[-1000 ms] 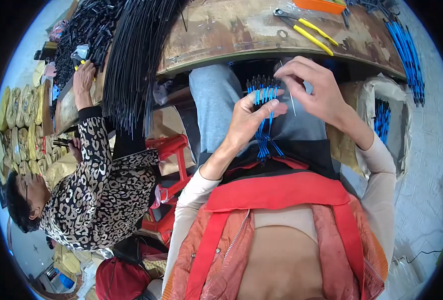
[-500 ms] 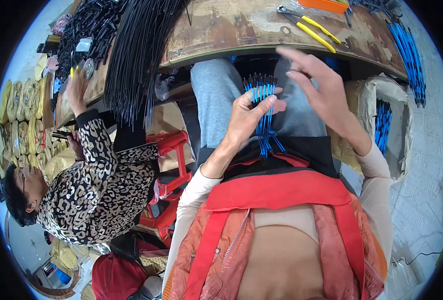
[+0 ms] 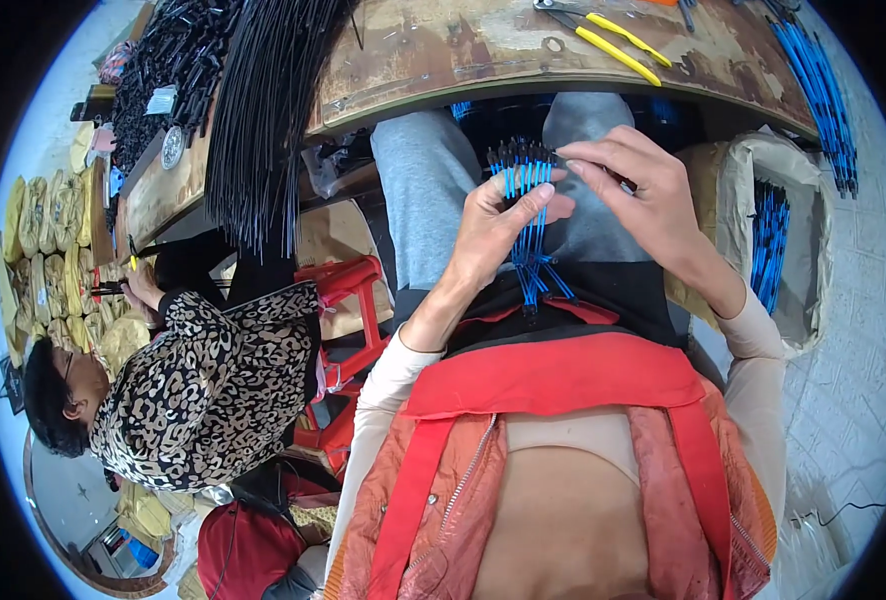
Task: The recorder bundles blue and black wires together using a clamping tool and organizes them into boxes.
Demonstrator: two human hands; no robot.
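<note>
A bundle of thin blue cables with black end pieces (image 3: 531, 245) stands over my lap, black ends up, its lower ends crossing and fanning out. My left hand (image 3: 493, 225) is closed around it, the thumb lying across the cables. Close to the right side of the black ends, my right hand (image 3: 653, 195) has its thumb and index finger pinched together. Something small and dark shows under its curled fingers; what it is I cannot make out. Whether the pinching fingertips touch a black end piece is unclear.
Ahead runs a worn wooden table (image 3: 413, 70) bearing yellow-handled pliers (image 3: 618, 45), long black cables (image 3: 273, 130) and blue cables (image 3: 818, 100). At right is a lined box (image 3: 813, 260) holding blue cables (image 3: 769, 240). A co-worker (image 3: 203, 390) sits at left beside a red stool (image 3: 358, 310).
My right hand has come down beside the black ends, its spread fingers now pinched. My left hand keeps its grip. The co-worker's hand has left the table and moved toward their body.
</note>
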